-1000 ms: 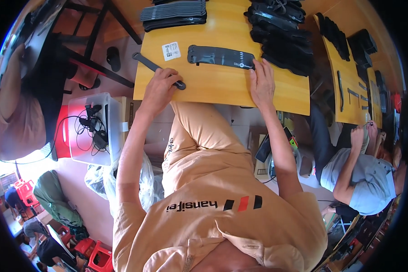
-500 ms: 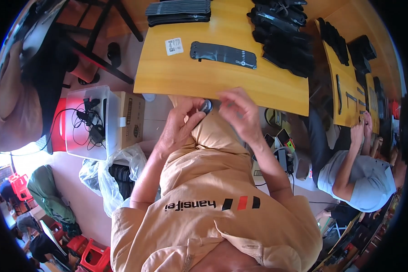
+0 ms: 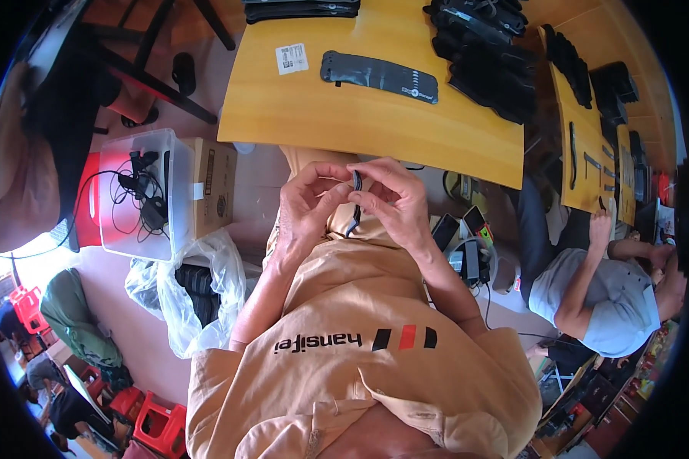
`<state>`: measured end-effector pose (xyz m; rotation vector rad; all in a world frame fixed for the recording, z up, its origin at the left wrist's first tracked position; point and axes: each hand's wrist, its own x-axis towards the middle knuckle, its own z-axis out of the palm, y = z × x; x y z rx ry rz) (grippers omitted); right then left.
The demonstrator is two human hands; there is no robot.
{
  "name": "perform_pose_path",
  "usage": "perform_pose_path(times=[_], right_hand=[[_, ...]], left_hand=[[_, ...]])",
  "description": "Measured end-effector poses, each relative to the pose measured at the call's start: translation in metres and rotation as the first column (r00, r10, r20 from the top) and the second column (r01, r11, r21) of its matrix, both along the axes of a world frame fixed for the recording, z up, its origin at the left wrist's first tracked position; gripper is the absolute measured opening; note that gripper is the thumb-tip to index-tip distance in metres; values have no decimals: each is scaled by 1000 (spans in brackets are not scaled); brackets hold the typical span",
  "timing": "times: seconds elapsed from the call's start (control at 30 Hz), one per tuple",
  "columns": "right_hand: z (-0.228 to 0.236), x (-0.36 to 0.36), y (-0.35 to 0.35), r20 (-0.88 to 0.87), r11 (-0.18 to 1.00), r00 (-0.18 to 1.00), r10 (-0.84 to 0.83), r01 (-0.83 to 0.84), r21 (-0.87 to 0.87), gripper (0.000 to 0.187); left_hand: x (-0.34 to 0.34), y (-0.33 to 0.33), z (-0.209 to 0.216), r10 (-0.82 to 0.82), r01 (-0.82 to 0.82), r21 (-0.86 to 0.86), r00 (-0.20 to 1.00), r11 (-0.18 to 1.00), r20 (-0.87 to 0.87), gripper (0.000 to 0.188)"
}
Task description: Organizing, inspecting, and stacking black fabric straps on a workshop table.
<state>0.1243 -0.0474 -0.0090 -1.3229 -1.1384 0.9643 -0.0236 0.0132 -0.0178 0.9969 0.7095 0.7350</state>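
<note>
Above my lap, my left hand (image 3: 311,205) and my right hand (image 3: 394,203) meet with fingertips pinched together. Between them they grip a narrow dark strap (image 3: 354,222), whose lower end hangs below the fingers; its upper part is mostly covered by them. On the table (image 3: 344,134) in front lies a flat, dark grey band (image 3: 379,75) with a row of light marks near its right end. A white printed label (image 3: 291,58) is stuck or laid to the left of it; which one I cannot tell.
Stacked dark bands (image 3: 302,9) lie at the table's far left, a heap of black pieces (image 3: 490,69) at its right. On my left stand a clear bin (image 3: 138,229) with cables and a carton (image 3: 214,180). A co-worker (image 3: 589,291) sits at the right.
My right hand has come left to meet my left hand, and both now pinch the strap. Half a second ago the left hand alone held a small, dark, rounded piece near the knee.
</note>
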Motion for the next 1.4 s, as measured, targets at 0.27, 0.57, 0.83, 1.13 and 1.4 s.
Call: perform_pose_path(times=[0.27, 0.57, 0.83, 1.13, 1.4], right_hand=[[15, -8, -5, 135, 1000, 991, -14, 13, 7, 36], [11, -9, -7, 222, 998, 975, 2, -16, 59, 39], [12, -11, -7, 228, 998, 973, 19, -33, 58, 39], [12, -12, -8, 350, 995, 937, -1, -35, 94, 41], [12, -15, -7, 335, 994, 942, -25, -11, 108, 40]], left_hand=[[-8, -2, 20, 11, -14, -27, 994, 1000, -105, 16], [-12, -2, 21, -6, 4, -12, 981, 1000, -196, 13], [-13, -2, 25, 2, 3, 15, 966, 1000, -258, 12], [-12, -3, 37, 9, 22, 81, 933, 996, -360, 11], [-14, -5, 34, 21, 6, 91, 954, 996, -298, 13]])
